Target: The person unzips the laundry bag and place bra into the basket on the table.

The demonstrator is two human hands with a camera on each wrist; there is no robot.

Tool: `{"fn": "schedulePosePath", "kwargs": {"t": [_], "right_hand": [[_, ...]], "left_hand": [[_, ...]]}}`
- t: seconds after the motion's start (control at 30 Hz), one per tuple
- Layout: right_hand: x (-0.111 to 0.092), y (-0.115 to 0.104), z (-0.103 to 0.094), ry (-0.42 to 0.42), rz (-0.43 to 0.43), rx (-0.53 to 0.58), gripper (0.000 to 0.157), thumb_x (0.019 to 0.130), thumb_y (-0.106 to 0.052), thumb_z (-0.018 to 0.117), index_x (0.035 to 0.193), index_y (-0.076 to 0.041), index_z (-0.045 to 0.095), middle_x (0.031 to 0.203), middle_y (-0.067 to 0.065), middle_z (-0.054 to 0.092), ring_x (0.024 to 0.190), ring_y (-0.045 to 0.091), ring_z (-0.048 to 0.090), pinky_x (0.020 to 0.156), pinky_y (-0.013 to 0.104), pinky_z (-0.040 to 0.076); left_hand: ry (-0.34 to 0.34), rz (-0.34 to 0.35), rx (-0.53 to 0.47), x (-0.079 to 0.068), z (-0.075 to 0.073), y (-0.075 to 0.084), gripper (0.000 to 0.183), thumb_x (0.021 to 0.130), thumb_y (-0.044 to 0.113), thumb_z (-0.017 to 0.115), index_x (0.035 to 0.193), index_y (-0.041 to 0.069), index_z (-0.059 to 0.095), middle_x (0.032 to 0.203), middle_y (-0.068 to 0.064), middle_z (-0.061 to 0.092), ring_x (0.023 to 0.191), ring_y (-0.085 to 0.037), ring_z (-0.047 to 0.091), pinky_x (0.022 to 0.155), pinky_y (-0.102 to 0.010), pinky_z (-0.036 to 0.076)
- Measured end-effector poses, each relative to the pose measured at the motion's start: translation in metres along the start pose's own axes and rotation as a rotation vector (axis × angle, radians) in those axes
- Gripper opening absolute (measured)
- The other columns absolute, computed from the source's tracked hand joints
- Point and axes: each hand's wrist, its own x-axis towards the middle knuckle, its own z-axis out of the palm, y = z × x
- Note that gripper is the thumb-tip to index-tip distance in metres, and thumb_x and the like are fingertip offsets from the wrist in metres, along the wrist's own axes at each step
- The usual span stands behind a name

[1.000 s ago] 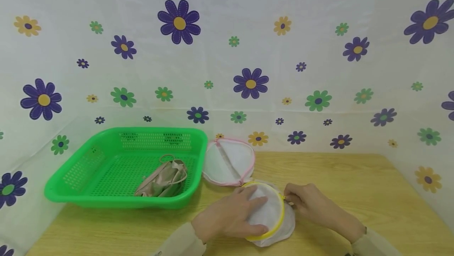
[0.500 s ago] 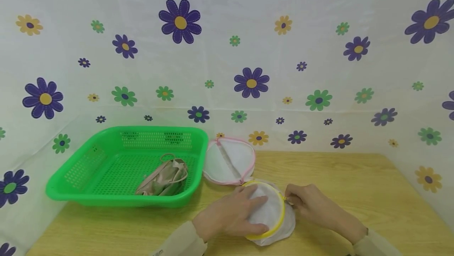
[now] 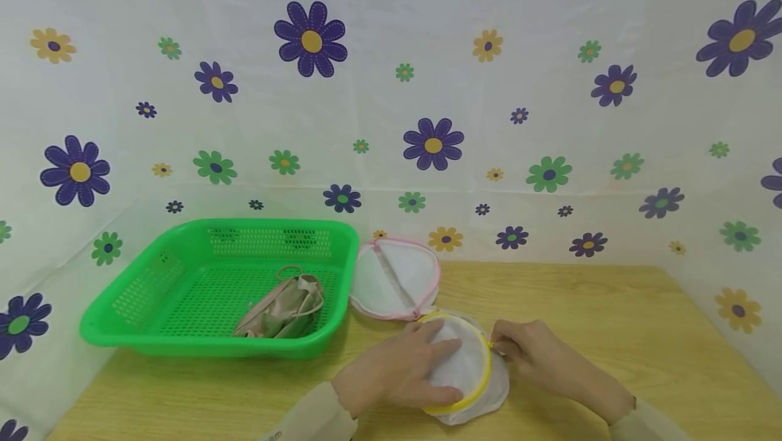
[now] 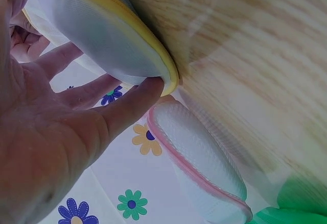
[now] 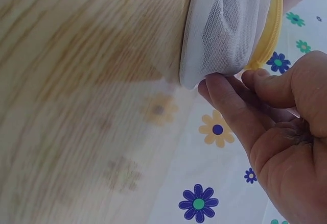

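A round white mesh laundry bag with a yellow zipper trim (image 3: 467,363) lies on the wooden table. My left hand (image 3: 394,370) rests across its top with fingers spread, the fingertips on the mesh inside the yellow ring. At the bag's right edge, my right hand (image 3: 540,356) pinches the end of the yellow zipper (image 5: 263,55) between thumb and forefinger. Its other fingertips touch the mesh side (image 5: 222,35) in the right wrist view; the zipper pull itself is hidden by the fingers. Just behind lies a second mesh laundry bag with pink trim (image 3: 418,268).
On the left stands a green plastic basket (image 3: 210,346) with a crumpled beige satin pouch (image 3: 284,309) inside. The wooden table (image 3: 611,332) stretches to the right. A flower-printed white sheet (image 3: 550,41) hangs behind and along the sides.
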Motion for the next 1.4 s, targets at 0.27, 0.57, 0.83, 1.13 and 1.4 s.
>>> {"fn": "schedulePosePath", "kwargs": {"t": [0.27, 0.57, 0.83, 1.13, 1.4], "right_hand": [[-0.002, 0.0005, -0.0001, 0.001, -0.037, 0.011, 0.02, 0.095, 0.003, 0.063, 0.089, -0.016, 0.062, 0.076, -0.009, 0.063, 0.067, -0.008, 0.044, 0.056, 0.016, 0.044], [-0.0034, -0.0006, 0.0003, -0.004, -0.038, 0.001, 0.025, 0.091, 0.008, 0.063, 0.087, -0.017, 0.061, 0.075, -0.01, 0.062, 0.068, -0.008, 0.045, 0.057, 0.016, 0.045], [-0.0054, -0.0038, -0.0022, -0.04, -0.024, 0.015, 0.022, 0.093, 0.004, 0.064, 0.088, -0.017, 0.062, 0.076, -0.01, 0.064, 0.067, -0.008, 0.044, 0.057, 0.016, 0.045], [-0.0071, -0.0042, -0.0024, -0.066, -0.023, 0.02, 0.022, 0.093, 0.005, 0.065, 0.09, -0.016, 0.062, 0.079, -0.01, 0.063, 0.07, -0.008, 0.046, 0.06, 0.016, 0.047], [-0.0096, -0.0033, -0.0013, -0.038, -0.072, -0.001, 0.021, 0.091, 0.006, 0.067, 0.091, -0.015, 0.064, 0.084, -0.009, 0.069, 0.075, -0.007, 0.05, 0.062, 0.017, 0.049]], "left_hand": [[-0.024, -0.014, -0.016, 0.0013, -0.0011, 0.0, 0.073, 0.092, 0.073, 0.053, 0.153, 0.034, 0.046, 0.165, -0.007, 0.035, 0.145, -0.038, 0.044, 0.113, -0.046, 0.047], [-0.007, 0.007, -0.008, 0.0013, -0.0011, 0.0005, 0.072, 0.093, 0.071, 0.054, 0.152, 0.03, 0.049, 0.164, -0.009, 0.037, 0.146, -0.033, 0.044, 0.119, -0.046, 0.041], [0.003, 0.004, -0.008, 0.0019, 0.0001, 0.0006, 0.072, 0.092, 0.071, 0.055, 0.152, 0.031, 0.05, 0.163, -0.009, 0.038, 0.143, -0.037, 0.046, 0.113, -0.045, 0.047], [-0.005, -0.004, -0.01, 0.0023, 0.0, 0.0012, 0.071, 0.092, 0.071, 0.055, 0.152, 0.031, 0.05, 0.163, -0.009, 0.038, 0.143, -0.037, 0.046, 0.113, -0.046, 0.047], [0.006, 0.001, 0.004, 0.002, -0.0004, 0.0021, 0.072, 0.093, 0.07, 0.055, 0.152, 0.031, 0.049, 0.163, -0.011, 0.037, 0.144, -0.037, 0.044, 0.114, -0.045, 0.046]]}}
